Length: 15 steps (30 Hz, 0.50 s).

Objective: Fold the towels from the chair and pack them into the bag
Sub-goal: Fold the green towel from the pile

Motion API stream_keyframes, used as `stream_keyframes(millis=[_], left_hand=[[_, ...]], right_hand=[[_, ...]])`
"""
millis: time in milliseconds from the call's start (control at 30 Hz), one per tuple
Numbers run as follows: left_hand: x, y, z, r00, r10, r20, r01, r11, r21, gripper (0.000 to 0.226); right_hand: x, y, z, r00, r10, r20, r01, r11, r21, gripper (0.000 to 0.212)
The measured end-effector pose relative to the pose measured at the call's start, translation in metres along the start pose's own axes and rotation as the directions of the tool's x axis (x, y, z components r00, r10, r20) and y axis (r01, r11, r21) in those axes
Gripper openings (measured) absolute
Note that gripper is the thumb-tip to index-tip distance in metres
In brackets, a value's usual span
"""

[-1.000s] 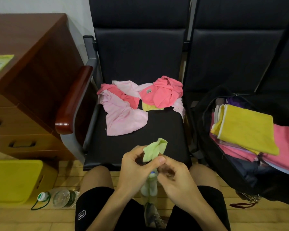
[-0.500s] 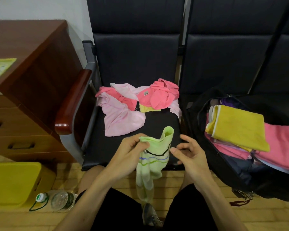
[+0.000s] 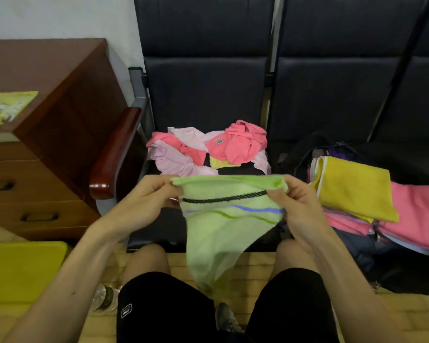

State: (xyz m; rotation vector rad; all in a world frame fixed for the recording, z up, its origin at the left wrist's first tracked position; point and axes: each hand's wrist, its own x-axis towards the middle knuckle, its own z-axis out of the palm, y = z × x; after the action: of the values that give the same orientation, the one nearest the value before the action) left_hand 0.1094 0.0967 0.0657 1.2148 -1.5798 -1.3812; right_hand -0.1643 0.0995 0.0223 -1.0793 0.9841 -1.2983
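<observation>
Green towel (image 3: 223,219), soft and limp, pinched at its top corners by left hand (image 3: 149,199) and right hand (image 3: 297,206); best gripped there, the rest sagging

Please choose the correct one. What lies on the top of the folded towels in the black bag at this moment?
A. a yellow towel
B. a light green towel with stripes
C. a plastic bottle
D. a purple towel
A: the yellow towel lies folded on top of the pink stack in the black bag, while both hands hold the light green striped towel in front of the chair.
</observation>
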Motion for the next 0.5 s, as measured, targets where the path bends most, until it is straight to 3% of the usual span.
stream_keyframes(millis=[67, 167, 233, 367, 500], left_hand=[[-0.001, -0.009, 0.006, 0.991, -0.025, -0.129, 0.011, 0.994, -0.105, 0.033], [0.0, -0.014, 0.015, 0.964, -0.006, -0.265, -0.042, 0.984, -0.175, 0.031], [-0.001, -0.014, 0.023, 0.96, 0.043, -0.276, -0.088, 0.984, -0.154, 0.024], [0.001, -0.015, 0.039, 0.95, 0.136, -0.281, -0.148, 0.989, -0.023, 0.029], [0.003, -0.014, 0.06, 0.957, 0.088, -0.275, -0.099, 0.995, -0.025, 0.03]], right_hand=[[-0.004, -0.006, 0.005, 0.997, -0.075, 0.025, 0.077, 0.994, -0.084, 0.005], [-0.012, -0.004, 0.013, 0.996, -0.077, 0.051, 0.082, 0.99, -0.119, 0.046], [-0.016, -0.005, 0.014, 0.999, -0.033, -0.001, 0.032, 0.996, -0.084, 0.059], [-0.022, -0.004, 0.006, 0.999, 0.043, -0.026, -0.044, 0.998, -0.052, 0.058], [-0.026, 0.0, 0.004, 0.989, 0.13, -0.073, -0.129, 0.991, 0.024, 0.043]])
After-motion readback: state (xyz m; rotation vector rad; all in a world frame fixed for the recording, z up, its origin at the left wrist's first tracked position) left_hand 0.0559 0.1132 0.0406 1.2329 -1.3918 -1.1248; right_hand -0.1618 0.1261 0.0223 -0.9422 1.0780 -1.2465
